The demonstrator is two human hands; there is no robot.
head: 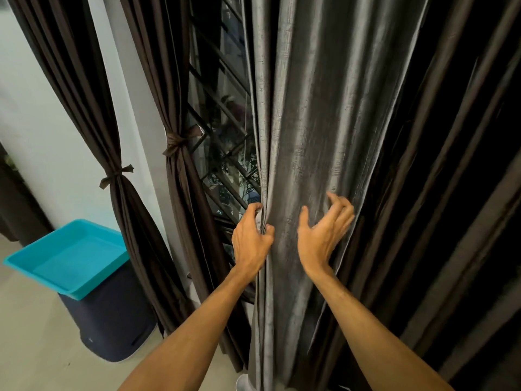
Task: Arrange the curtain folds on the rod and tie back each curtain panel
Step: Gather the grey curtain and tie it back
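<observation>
A loose grey curtain panel hangs straight in front of me, its folds running down to the floor. My left hand grips the panel's left edge, with fingers and thumb pinched round a gathered fold. My right hand hovers just in front of the fabric, to the right of the left hand, its fingers spread and loosely curled, holding nothing. Two dark brown curtain panels hang to the left, each gathered by a knotted tie-back. The rod is out of view.
A window with a dark diagonal grille shows between the brown and grey panels. A turquoise tray sits on a dark round bin at lower left. Darker curtain folds fill the right side. Pale floor lies below.
</observation>
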